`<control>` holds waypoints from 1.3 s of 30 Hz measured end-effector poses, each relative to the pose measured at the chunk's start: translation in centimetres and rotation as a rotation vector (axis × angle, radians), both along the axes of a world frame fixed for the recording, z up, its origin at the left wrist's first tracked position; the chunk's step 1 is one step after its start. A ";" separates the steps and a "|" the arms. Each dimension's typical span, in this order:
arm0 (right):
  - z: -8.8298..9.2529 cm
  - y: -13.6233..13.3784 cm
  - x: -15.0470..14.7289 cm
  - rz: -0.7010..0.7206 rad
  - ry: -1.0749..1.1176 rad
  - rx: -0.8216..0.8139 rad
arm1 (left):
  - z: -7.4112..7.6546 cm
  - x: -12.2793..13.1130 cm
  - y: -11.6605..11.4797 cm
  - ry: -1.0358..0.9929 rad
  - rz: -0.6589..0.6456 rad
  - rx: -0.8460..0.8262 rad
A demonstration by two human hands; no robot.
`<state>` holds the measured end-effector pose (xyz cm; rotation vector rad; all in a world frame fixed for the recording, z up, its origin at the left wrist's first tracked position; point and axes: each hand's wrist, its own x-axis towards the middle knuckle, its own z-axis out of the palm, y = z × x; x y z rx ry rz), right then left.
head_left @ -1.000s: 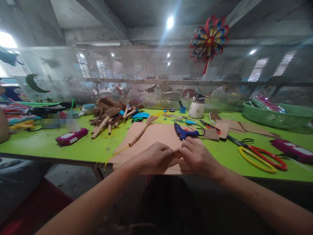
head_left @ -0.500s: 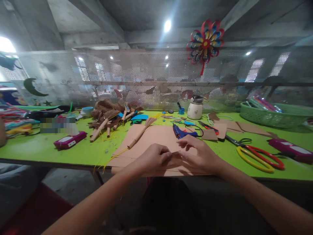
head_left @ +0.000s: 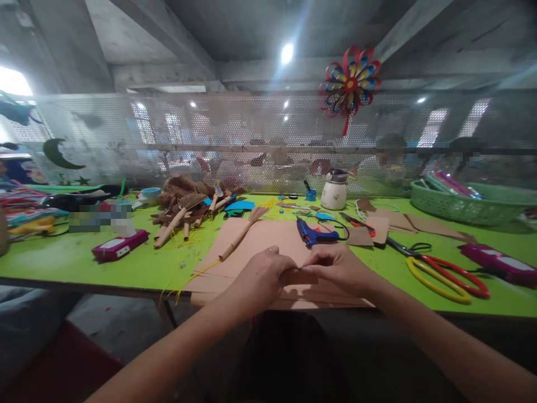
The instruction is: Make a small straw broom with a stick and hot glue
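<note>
My left hand [head_left: 266,274] and my right hand [head_left: 339,270] meet low over the stacked brown paper sheets [head_left: 279,232] at the table's near edge. Both are closed, fingertips pinching a small piece of brown paper [head_left: 302,277] between them; most of it is hidden by the fingers. A ring shows on the left hand. Just beyond the right hand lies a blue glue gun [head_left: 316,233]. Across the sheets' left part rests a small rolled-paper broom [head_left: 239,238] with a fringed end and yellow strands.
Large scissors [head_left: 440,274] with red and yellow handles lie right, near a purple box [head_left: 499,262]. Another purple box [head_left: 120,245] is left. Behind stand a pile of paper brooms [head_left: 180,210], a white bottle [head_left: 334,190] and a green basket [head_left: 465,204]. Cut brown paper [head_left: 432,224] lies right.
My right hand's raised, spread fingers have come down and closed in a pinch. The two hands have drawn together, and the left has turned more knuckles-up. The view has tilted slightly upward.
</note>
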<state>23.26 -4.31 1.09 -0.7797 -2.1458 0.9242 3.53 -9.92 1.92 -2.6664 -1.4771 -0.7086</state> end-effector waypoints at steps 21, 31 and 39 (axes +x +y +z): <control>2.3 -1.0 1.0 0.055 -0.131 0.133 | 1.1 -0.1 0.0 -0.046 -0.089 0.011; 3.2 -0.9 1.5 0.121 -0.216 0.096 | 3.0 -0.9 -1.0 0.005 -0.094 -0.082; 3.4 -1.1 0.7 0.092 -0.255 0.260 | 2.0 -0.5 -0.7 -0.023 -0.091 -0.057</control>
